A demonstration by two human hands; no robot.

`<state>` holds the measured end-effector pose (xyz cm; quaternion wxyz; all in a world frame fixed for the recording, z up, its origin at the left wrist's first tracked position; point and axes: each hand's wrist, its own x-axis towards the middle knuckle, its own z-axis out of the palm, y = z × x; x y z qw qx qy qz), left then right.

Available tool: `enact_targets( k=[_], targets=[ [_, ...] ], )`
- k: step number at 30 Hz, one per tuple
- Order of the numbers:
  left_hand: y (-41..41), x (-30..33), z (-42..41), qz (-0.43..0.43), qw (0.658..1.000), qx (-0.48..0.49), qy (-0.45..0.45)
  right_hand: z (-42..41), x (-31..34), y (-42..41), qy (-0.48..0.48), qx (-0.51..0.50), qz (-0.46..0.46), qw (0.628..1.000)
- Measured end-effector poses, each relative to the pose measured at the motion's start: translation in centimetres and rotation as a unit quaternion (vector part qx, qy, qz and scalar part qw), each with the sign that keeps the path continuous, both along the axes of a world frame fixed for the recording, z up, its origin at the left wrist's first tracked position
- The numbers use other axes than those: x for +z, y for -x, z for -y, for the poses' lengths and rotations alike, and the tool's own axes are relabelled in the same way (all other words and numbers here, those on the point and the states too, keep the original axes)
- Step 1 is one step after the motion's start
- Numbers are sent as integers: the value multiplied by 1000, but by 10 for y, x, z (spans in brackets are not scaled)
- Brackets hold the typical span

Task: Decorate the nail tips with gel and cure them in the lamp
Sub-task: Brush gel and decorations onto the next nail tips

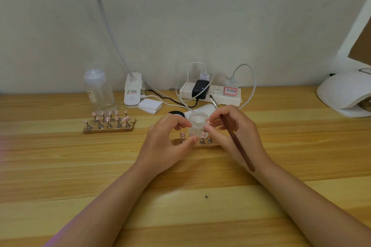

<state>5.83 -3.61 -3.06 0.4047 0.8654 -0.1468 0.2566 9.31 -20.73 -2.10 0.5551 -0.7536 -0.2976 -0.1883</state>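
- Head view, left hand [166, 142]: grip curled round a small clear jar [198, 124], forefinger and thumb pinching its left side; jar held above the bench [80, 176].
- Right hand [234, 132]: fingertips touch the right side of the jar; a brush [232, 134] with a dark brown handle is tucked between the fingers, metal ferrule pointing up and away, handle end lying over the wrist. Grip closed on the brush.
- Near nail-tip stand [202, 144]: wooden strip directly under and behind the hands, partly hidden by them; pink nail tips on metal pegs, a few visible.
- Far nail-tip stands [109, 124]: two wooden strips left of the hands, rows of pink tips with white marks on metal pegs.
- Black lid [177, 114]: round, on the bench just behind the left hand.
- Curing lamp [343, 94]: white, domed, at the right edge of the bench, well apart from the hands.
- Clear bottle [98, 90]: plastic, pump top, behind the far stands.
- White pads [150, 106]: small square stack beside the clip-lamp base [133, 91].
- Power strip [210, 93]: white, by the wall, with black adapter and white chargers plugged in, cables looping.
- Bench: pale wood, striped grain.
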Motion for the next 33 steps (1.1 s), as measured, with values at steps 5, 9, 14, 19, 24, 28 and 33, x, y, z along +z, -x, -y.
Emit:
enact_targets(
  k=[5,9,14,19,24,28,33],
  targets=[
    [0,1,3,25,998,-25,-44,-10,-5,8,19,24,30,999],
    [-1,0,1,67,997,-5,-40,-12,-8,9,27,23,43,998],
    [-2,-1,0,92,995,-7,-32,-15,-7,10,29,18,68,997],
    [-2,-2,2,116,993,7,-16,-16,-6,12,28,9,54,998],
    [-2,-1,1,123,992,8,29,-13,-1,11,-12,-8,36,999],
    [-2,-1,0,120,992,11,45,-10,5,9,-88,-7,-22,996],
    [0,1,0,90,993,15,76,-8,21,-7,-85,-65,-75,991]
  ],
)
